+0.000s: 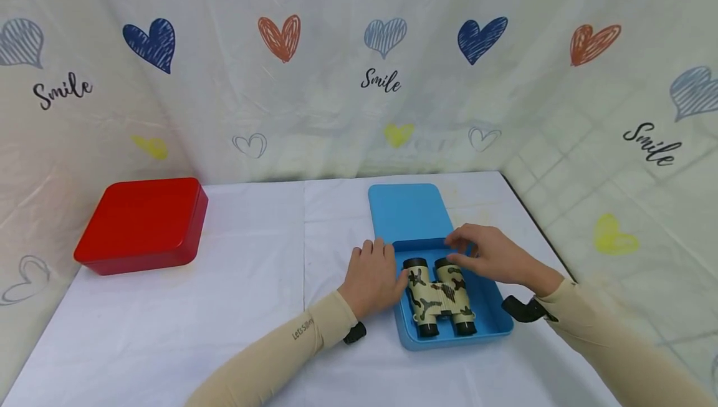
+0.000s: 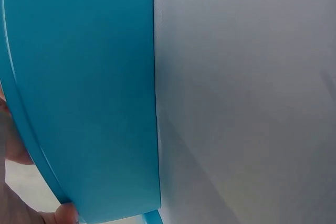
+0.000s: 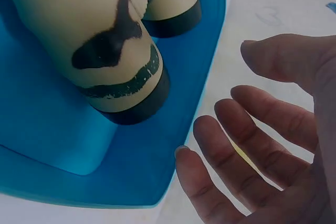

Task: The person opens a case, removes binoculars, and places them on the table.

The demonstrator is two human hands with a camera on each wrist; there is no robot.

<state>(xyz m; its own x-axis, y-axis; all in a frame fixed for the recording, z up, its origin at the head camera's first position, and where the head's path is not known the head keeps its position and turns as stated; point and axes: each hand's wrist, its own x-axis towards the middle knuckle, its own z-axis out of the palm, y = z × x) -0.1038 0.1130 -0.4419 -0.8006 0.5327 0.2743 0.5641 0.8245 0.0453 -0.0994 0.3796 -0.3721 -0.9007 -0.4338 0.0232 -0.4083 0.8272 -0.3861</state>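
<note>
A pair of camouflage-patterned binoculars (image 1: pixel 439 298) with black ends lies inside an open blue box (image 1: pixel 457 341), seen large in the right wrist view. My left hand (image 1: pixel 374 279) is at the box's left side, thumb over the rim and fingers pointing forward. The left wrist view shows the outer wall (image 2: pixel 100 98), with a fingertip touching one corner. My right hand (image 1: pixel 490 254) reaches in over the far right corner, above the top end of the binoculars. Nothing is in its spread, bent fingers (image 3: pixel 231 156) in the right wrist view.
Behind the box lies a flat blue lid (image 1: pixel 412 210) on the white cloth-covered table (image 1: pixel 252 332). A red box (image 1: pixel 143 220) stands at the far left. White sheets with hearts and "Smile" lettering hang behind and to the right.
</note>
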